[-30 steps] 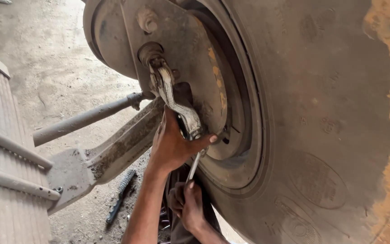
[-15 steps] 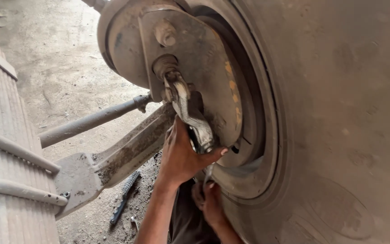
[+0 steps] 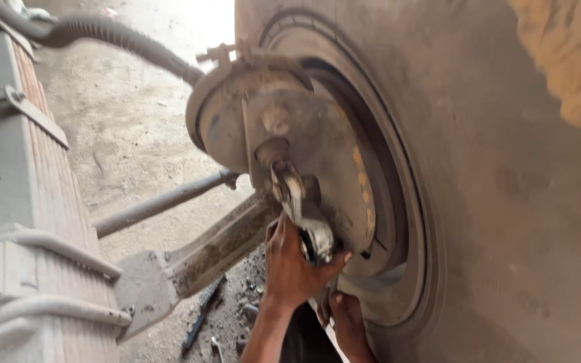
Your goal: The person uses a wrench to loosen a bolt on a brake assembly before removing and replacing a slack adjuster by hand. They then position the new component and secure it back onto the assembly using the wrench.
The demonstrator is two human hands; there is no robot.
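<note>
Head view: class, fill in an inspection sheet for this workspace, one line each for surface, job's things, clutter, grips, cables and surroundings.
Surface: dusty concrete floor, oily and dark under the hub.
Job's things: metal lever hanging from the hub inside a big tyre; both dusty.
Clutter: a dark tool and small bits on the floor beneath the axle beam.
Grips: left hand wrapped around the lever's lower end; right hand lower, against the rim, its hold hidden.
Cables: thick hose running to the top of the hub.
Surroundings: leaf spring at left, steel rod crossing behind.
</note>
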